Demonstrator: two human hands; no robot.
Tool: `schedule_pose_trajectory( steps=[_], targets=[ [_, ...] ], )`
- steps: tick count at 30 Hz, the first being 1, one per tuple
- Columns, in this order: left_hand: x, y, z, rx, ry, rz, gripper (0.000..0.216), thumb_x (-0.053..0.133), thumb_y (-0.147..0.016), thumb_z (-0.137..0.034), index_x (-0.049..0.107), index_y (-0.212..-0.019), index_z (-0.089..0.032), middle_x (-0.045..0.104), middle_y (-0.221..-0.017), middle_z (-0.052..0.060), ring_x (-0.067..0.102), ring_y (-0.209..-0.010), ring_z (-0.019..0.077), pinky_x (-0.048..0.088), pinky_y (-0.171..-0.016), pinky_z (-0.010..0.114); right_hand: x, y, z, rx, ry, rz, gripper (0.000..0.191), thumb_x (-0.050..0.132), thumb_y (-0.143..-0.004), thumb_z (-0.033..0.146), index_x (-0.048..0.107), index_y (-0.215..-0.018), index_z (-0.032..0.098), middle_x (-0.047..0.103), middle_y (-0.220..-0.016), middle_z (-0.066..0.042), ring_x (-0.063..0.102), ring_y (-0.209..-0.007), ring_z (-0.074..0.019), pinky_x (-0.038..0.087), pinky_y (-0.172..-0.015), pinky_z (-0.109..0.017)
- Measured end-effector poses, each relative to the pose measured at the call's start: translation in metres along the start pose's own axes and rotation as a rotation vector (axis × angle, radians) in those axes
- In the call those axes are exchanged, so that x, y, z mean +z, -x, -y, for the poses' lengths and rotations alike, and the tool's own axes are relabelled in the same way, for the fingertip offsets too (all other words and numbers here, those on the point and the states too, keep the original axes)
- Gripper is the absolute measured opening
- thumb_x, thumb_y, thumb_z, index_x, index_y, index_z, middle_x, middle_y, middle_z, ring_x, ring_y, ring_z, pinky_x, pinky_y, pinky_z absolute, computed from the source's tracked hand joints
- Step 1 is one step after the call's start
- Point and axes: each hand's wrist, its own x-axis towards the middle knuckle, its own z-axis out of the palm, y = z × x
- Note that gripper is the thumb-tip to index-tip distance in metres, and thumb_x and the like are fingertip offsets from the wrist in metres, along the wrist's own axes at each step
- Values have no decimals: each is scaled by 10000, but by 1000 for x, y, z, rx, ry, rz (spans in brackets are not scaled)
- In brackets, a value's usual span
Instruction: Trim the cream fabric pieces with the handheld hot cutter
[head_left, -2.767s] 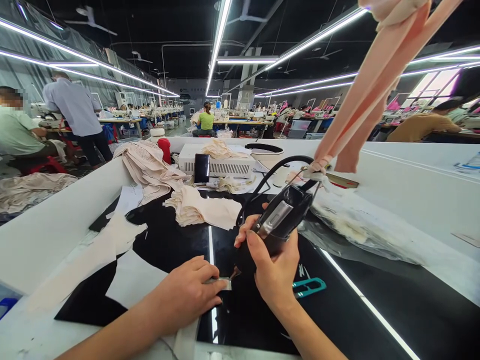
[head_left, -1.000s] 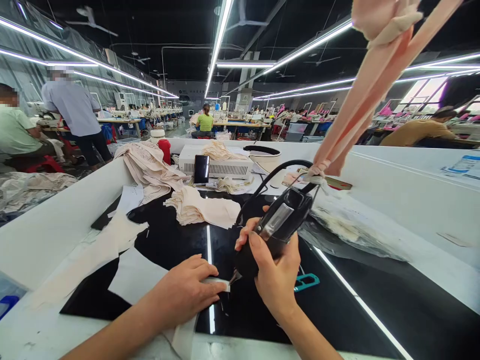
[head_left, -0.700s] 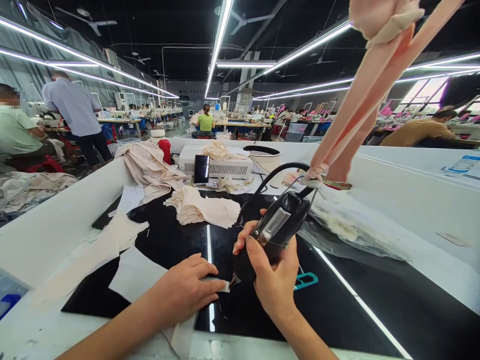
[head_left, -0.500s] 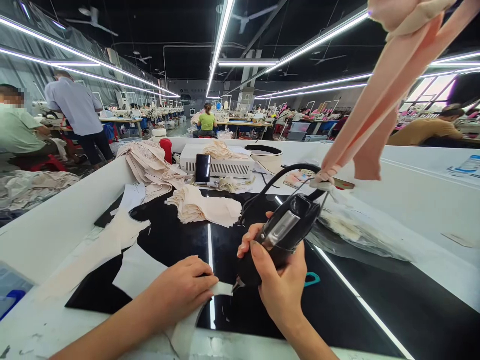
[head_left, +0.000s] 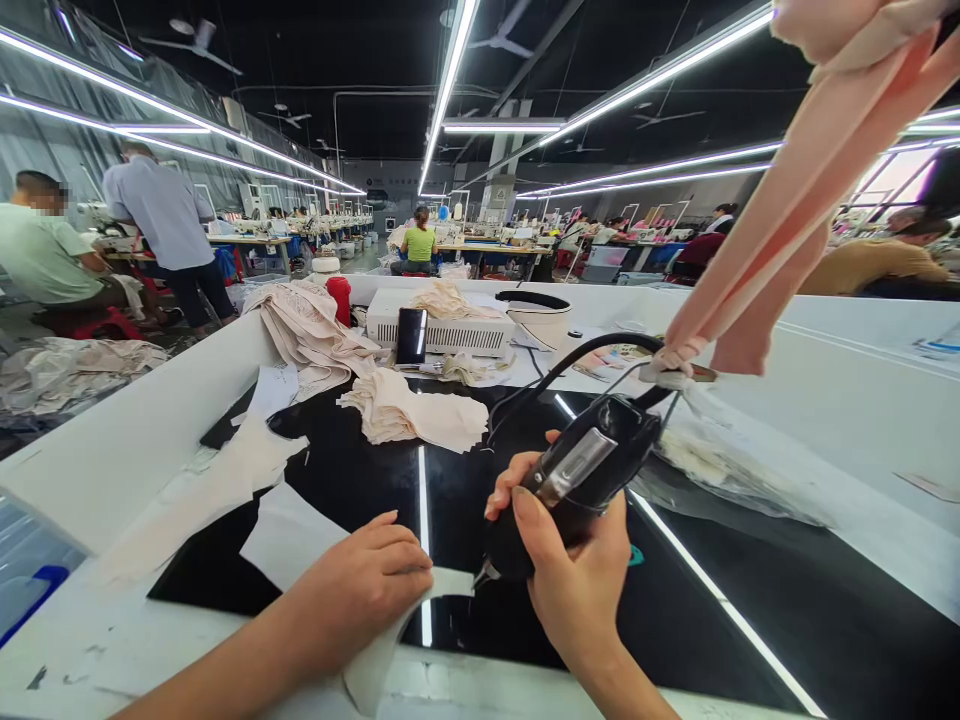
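My left hand [head_left: 375, 580] rests low over the black work surface, its fingers pressed together on a pale fabric piece [head_left: 452, 582]. A narrow end of that fabric sticks out past the fingertips, and more hangs below the hand over the near edge. My right hand [head_left: 574, 560] is wrapped round a black corded hand tool [head_left: 581, 470] with a silver plate on its side. The tool leans, its thin metal tip at the end of the fabric strip. A knotted pink cloth strip [head_left: 772, 200] runs up from the tool's top.
Behind the hands lies a stack of cream cut pieces [head_left: 416, 410]. Further back are a phone [head_left: 411, 336], a white vented box [head_left: 457, 332] and a round container [head_left: 536, 322]. Clear plastic bags [head_left: 731, 470] lie right. White walls [head_left: 150, 440] border the table; people sit at machines beyond.
My right hand and the tool have shifted slightly right, and a little more of the strip shows between my left fingertips and the tip. The whole view has also shifted slightly.
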Motion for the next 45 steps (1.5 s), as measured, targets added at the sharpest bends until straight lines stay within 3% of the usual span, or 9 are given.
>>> schedule_pose_trajectory(
  steps=[13, 38, 45],
  targets=[
    [-2, -6, -13, -24, 2, 27, 301, 523, -984, 8, 648, -1181, -182, 674, -998, 37, 648, -907, 160, 434, -1157, 509, 2, -3, 3, 36, -10, -47, 268, 744, -856, 226, 578, -1059, 282, 674, -824, 44, 635, -580, -119, 560, -542, -256],
    [6, 7, -10, -79, 45, 25, 260, 497, -1022, -32, 633, -1143, -218, 692, -1078, 23, 667, -990, 141, 375, -1199, 510, 2, 8, 9, 63, -45, -7, 296, 734, -882, 261, 568, -1123, 305, 651, -853, 29, 623, -620, -141, 559, -548, -276],
    [-4, 3, -14, -26, -6, 37, 203, 521, -1037, -77, 630, -1160, -196, 702, -1098, 30, 665, -1040, 152, 376, -1210, 489, 0, 13, 8, 58, -46, 7, 318, 730, -884, 246, 580, -1157, 306, 651, -855, 28, 626, -604, -131, 559, -541, -261]
  ],
)
